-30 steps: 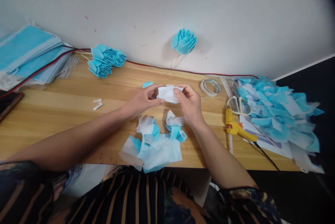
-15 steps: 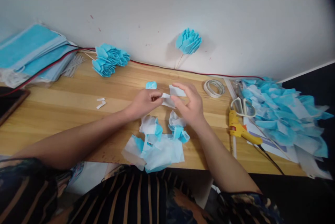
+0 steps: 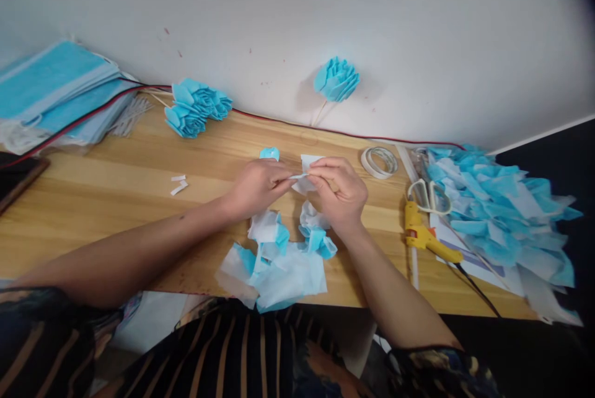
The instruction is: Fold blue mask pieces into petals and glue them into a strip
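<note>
— What lies nearest the person?
— A loose pile of blue and white fabric pieces (image 3: 279, 265) sits at the near edge of the bench (image 3: 116, 199), just below both wrists.
— And the hands?
— The left hand (image 3: 258, 186) and the right hand (image 3: 339, 190) meet just beyond that pile. The fingers of both are pinched on a small white fabric piece (image 3: 303, 185), held between them close over the bench.
— What is around them?
— Two white scraps (image 3: 178, 185) lie off to the left, and a small blue bit (image 3: 269, 153) lies just past the left hand. To the right are a yellow glue gun (image 3: 421, 234), scissors (image 3: 430, 194) and a tape roll (image 3: 380, 161), beside a big heap of blue cuttings (image 3: 502, 212).
— Farther back?
— Blue fabric flowers (image 3: 193, 106) lie by the wall (image 3: 418, 26), and a single flower (image 3: 337, 79) on a stick leans against it. A stack of blue face masks (image 3: 51, 94) sits far left, with a red cable (image 3: 83, 118) across it.
</note>
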